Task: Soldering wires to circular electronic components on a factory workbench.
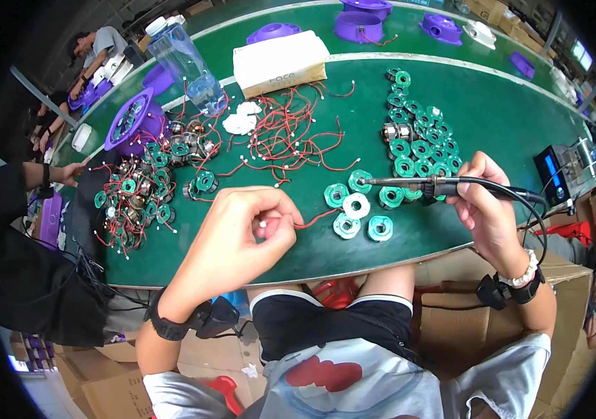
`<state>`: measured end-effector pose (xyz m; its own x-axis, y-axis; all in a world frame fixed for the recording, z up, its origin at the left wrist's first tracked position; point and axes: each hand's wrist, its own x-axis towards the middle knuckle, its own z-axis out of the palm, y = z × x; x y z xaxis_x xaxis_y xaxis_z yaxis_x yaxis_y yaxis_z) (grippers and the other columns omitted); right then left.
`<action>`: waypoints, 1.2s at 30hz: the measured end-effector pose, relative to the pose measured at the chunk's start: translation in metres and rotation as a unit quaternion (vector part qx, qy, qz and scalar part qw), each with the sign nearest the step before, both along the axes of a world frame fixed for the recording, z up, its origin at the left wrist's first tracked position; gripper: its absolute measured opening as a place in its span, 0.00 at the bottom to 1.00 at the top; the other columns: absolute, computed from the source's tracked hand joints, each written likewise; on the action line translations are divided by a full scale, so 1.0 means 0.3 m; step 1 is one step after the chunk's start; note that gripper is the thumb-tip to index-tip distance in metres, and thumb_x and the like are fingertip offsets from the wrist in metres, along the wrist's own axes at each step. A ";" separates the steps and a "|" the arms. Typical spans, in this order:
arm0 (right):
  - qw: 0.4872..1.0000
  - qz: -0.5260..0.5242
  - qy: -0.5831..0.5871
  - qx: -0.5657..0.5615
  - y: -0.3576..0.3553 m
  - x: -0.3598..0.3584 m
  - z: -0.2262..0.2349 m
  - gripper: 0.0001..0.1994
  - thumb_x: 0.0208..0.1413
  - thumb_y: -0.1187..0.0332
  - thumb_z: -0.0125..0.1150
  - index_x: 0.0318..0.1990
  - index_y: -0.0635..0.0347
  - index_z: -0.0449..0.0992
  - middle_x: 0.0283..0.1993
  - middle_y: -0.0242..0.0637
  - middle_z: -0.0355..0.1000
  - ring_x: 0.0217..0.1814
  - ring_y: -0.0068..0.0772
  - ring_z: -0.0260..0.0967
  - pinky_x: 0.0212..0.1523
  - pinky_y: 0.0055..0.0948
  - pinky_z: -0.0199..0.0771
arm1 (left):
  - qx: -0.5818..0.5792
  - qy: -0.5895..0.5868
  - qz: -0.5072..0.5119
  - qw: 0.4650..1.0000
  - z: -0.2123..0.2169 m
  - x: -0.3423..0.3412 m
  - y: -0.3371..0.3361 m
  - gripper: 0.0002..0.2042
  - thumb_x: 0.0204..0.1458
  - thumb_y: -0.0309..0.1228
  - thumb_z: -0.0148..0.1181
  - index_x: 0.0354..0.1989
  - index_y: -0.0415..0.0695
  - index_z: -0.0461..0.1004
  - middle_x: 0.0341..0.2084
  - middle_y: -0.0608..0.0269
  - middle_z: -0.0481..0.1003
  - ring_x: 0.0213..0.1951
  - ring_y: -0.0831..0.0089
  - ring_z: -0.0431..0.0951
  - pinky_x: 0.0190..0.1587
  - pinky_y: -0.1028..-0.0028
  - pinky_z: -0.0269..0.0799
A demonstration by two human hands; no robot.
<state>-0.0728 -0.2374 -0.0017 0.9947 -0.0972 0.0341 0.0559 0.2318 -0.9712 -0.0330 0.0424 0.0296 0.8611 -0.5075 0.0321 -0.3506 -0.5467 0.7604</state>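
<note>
My left hand (238,234) pinches a red wire (317,220) between thumb and fingers, a small white connector showing at the fingertips. The wire's far end reaches a small group of round green circuit boards (336,195). In my right hand (483,209) is a soldering iron (409,183), gripped like a pen. Its tip points left and meets or hovers just over one green board (360,180); contact is too fine to tell. Beside these boards lies a white ring-shaped piece (356,205).
Many green boards (420,148) stand at the back right, near a soldering station (556,174). Loose red wires (291,129) lie mid-table by a white box (280,63) and a water bottle (185,66). Wired motors (134,199) pile up at left, near another person's hand (69,173).
</note>
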 end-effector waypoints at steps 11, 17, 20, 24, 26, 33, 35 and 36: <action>0.999 -0.028 0.024 -0.009 0.024 -0.067 -0.028 0.07 0.45 0.76 0.53 0.24 0.58 0.59 0.22 0.34 0.65 0.13 0.14 0.59 0.09 0.11 0.56 | -0.053 0.096 -0.028 0.994 -0.047 -0.003 -0.010 0.04 0.45 0.21 0.51 0.26 0.36 0.72 0.17 0.74 0.67 0.18 0.91 0.56 0.20 0.87 0.50; 0.998 -0.058 0.010 -0.030 0.041 -0.087 -0.053 0.07 0.46 0.75 0.51 0.25 0.57 0.58 0.21 0.33 0.63 0.12 0.13 0.57 0.08 0.10 0.53 | -0.098 0.143 -0.024 0.985 -0.072 -0.006 0.001 0.04 0.47 0.22 0.50 0.27 0.36 0.71 0.21 0.69 0.70 0.20 0.89 0.60 0.21 0.86 0.54; 0.998 -0.065 0.005 -0.021 0.030 -0.076 -0.057 0.07 0.46 0.76 0.51 0.25 0.58 0.59 0.20 0.36 0.65 0.11 0.15 0.57 0.08 0.12 0.54 | -0.158 0.195 -0.018 0.968 -0.078 -0.012 -0.009 0.03 0.48 0.22 0.50 0.28 0.36 0.70 0.24 0.66 0.71 0.21 0.88 0.62 0.22 0.85 0.56; 0.997 -0.073 0.012 -0.032 0.010 -0.056 -0.057 0.06 0.46 0.75 0.50 0.25 0.58 0.59 0.19 0.36 0.65 0.10 0.14 0.56 0.07 0.12 0.53 | -0.258 0.289 -0.027 0.922 -0.073 0.002 -0.054 0.05 0.49 0.25 0.49 0.30 0.37 0.70 0.22 0.67 0.70 0.21 0.87 0.64 0.22 0.86 0.57; 0.997 -0.070 0.017 -0.031 0.006 -0.056 -0.058 0.06 0.46 0.76 0.50 0.25 0.58 0.59 0.19 0.36 0.65 0.10 0.14 0.56 0.07 0.12 0.53 | -0.263 0.304 -0.027 0.915 -0.075 0.001 -0.070 0.06 0.50 0.26 0.49 0.30 0.37 0.70 0.20 0.69 0.69 0.21 0.87 0.64 0.22 0.87 0.56; 0.999 -0.044 0.028 -0.010 0.016 -0.072 -0.067 0.06 0.47 0.75 0.50 0.25 0.58 0.59 0.20 0.36 0.66 0.12 0.15 0.58 0.09 0.12 0.56 | -0.292 0.325 0.002 0.899 -0.067 -0.016 -0.094 0.07 0.50 0.27 0.48 0.32 0.37 0.70 0.16 0.70 0.66 0.20 0.87 0.63 0.20 0.87 0.52; 0.999 -0.036 0.018 0.011 0.020 -0.076 -0.081 0.07 0.47 0.76 0.51 0.26 0.58 0.59 0.21 0.37 0.66 0.12 0.16 0.59 0.09 0.13 0.57 | -0.289 0.326 0.003 0.900 -0.069 -0.017 -0.088 0.07 0.50 0.28 0.48 0.32 0.37 0.70 0.16 0.70 0.66 0.20 0.87 0.63 0.20 0.87 0.52; 0.999 -0.032 0.019 0.020 0.022 -0.078 -0.084 0.07 0.47 0.77 0.51 0.26 0.59 0.59 0.21 0.38 0.66 0.12 0.17 0.60 0.10 0.13 0.58 | -0.288 0.325 0.005 0.901 -0.070 -0.018 -0.085 0.08 0.50 0.28 0.48 0.32 0.37 0.70 0.16 0.70 0.66 0.19 0.87 0.62 0.19 0.87 0.51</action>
<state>-0.0961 -0.2308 -0.0268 0.9868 -0.1615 -0.0078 0.0360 0.2666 -0.9631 -0.0385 0.0170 0.0085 0.7974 -0.5596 -0.2258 0.2749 0.0038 0.9615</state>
